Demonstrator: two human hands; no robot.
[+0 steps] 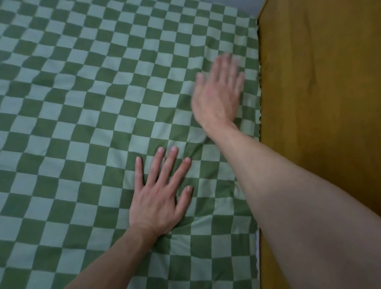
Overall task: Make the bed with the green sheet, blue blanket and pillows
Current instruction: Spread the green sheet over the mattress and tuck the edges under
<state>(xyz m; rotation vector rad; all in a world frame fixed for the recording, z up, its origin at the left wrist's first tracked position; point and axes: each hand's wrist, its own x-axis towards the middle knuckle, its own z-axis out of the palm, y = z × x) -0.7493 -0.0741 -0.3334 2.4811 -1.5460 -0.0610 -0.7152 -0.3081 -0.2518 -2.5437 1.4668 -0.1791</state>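
Sheet: the green sheet (pixel 70 111) with light and dark squares lies spread over the bed and fills most of the view, from 6 o'clock up to 12 o'clock.
Left hand: the left hand (pixel 160 196) lies flat on the sheet at about 6 o'clock, fingers straight and spread apart, holding nothing.
Right hand: the right hand (pixel 218 94) is up at about 1 o'clock, close to the yellow headboard (pixel 337 116); its fingers look straight and close together, clamped on nothing (it is blurry, so I cannot tell if it touches the cloth).
Bumps: soft folds show near 9 o'clock and a few small ones around the left hand.
Edge: at about 4 o'clock a thin white strip (pixel 258 251) shows between the sheet and the headboard, so the sheet may not cover all of that side.
Risk one: a hard sweep with the right hand could drag the sheet away from the headboard and bare more of that side.
Risk two: pushing folds toward the flat left hand could bunch them up there.
Risk three: the blurry hand could bump the headboard.
Missing: I see no blue blanket or pillows, so those steps look not yet done.
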